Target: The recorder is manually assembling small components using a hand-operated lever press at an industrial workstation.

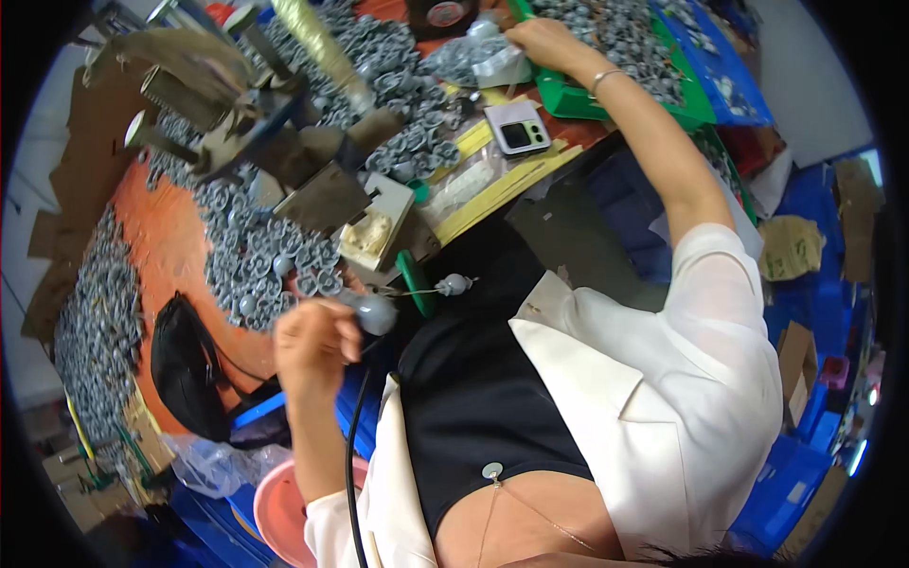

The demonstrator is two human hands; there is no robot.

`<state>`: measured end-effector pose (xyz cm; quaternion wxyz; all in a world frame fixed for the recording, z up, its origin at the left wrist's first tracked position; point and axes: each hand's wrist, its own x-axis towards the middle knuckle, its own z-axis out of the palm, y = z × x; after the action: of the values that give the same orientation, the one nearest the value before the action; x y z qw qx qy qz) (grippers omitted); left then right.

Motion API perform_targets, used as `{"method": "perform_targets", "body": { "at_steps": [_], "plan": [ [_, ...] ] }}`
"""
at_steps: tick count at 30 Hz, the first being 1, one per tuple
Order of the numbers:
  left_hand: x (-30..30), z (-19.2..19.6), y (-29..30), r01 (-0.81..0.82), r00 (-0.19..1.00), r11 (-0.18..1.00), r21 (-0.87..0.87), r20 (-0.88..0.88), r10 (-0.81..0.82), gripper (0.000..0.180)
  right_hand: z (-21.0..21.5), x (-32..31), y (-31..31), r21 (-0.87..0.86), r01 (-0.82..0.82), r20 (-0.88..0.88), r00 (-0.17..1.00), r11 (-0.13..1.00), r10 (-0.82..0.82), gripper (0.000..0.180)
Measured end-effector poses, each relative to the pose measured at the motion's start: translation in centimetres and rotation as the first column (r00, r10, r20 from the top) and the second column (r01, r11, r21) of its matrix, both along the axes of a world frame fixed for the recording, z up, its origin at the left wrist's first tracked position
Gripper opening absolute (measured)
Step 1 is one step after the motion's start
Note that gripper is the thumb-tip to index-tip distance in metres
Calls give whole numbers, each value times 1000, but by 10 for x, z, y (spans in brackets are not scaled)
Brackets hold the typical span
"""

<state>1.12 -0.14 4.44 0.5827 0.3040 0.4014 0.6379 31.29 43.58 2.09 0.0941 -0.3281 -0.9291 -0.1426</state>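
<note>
My left hand [312,343] is closed, slightly blurred, with a grey ball-shaped plastic part [376,315] at its fingertips. Just right of that part is a green ring-shaped piece [416,284] on the bench press, and beside it a small grey part [454,284] on a thin metal rod. My right hand [552,44] reaches to the far side, fingers curled down between the green crate [568,99] and a clear bag of grey parts [488,62]. What its fingertips grip, if anything, is hidden.
A metal hand press [312,180] stands at centre left on the orange tabletop [175,246]. Heaps of grey cup-shaped parts [260,260] surround it. A phone [518,129] lies near the table edge. A black pouch [185,369] sits at left, above a pink bucket [275,511].
</note>
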Motion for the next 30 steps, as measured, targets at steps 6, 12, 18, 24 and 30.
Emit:
{"method": "perform_targets", "body": {
  "at_steps": [6,12,18,24,30],
  "plan": [
    [-175,42,3,-717,557,584,380,-191,808,29,50,23,-10,-88,84,-636,763,993,-120,13],
    [-299,-18,2,-468,-308,683,561,-828,469,28,104,44,-24,278,170,-914,350,945,205,18],
    [-187,-48,63,-356,-319,891,283,-933,169,26,156,25,-111,250,11,-954,175,968,244,30],
    [-186,-59,66,-390,-140,862,325,-946,293,20,158,7,-173,73,-400,-996,-80,914,44,27],
    [-175,-64,79,-265,-136,922,281,-958,253,21,117,4,-216,-141,-725,-990,119,674,-79,24]
  ]
}}
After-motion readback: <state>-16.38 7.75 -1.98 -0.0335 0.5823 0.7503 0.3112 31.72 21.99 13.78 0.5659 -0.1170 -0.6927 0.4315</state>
